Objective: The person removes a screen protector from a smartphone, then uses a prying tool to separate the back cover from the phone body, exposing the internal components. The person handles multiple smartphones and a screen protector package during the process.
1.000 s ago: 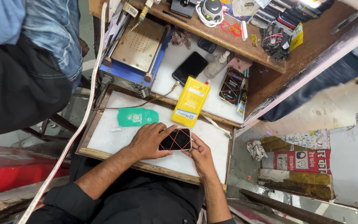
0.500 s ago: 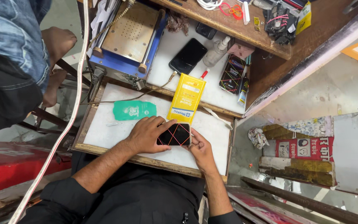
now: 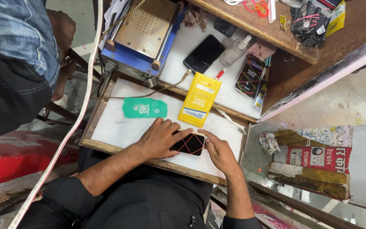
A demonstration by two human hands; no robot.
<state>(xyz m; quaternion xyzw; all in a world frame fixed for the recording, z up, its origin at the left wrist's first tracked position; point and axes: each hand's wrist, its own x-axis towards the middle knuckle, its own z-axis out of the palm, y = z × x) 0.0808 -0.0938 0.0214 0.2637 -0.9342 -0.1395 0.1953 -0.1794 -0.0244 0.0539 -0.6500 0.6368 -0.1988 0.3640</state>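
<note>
White board (image 3: 119, 127) framed in wood lies across the person's lap as a small work surface, and behind it a cluttered bench carries tools and parts. On the board, the left hand (image 3: 159, 140) rests palm down with its fingers spread and laid over the left end of a dark phone (image 3: 188, 144), pressing on it rather than wrapping it. The right hand (image 3: 220, 152) comes in from the other side, its forefinger stretched out along the phone's top right edge and its remaining fingers curled loosely beside the phone. Thin red lines cross the phone's black face. Just beyond the hands a yellow packet (image 3: 200, 99) lies flat, straddling the board's far edge, and a green card (image 3: 145, 107) lies to its left, apart from it. On the bench behind sit a blue machine with a perforated metal plate (image 3: 147, 29), a second black phone (image 3: 204, 53) and a small white bottle (image 3: 236, 51). At the left edge stands another person in blue denim (image 3: 18, 34).
</note>
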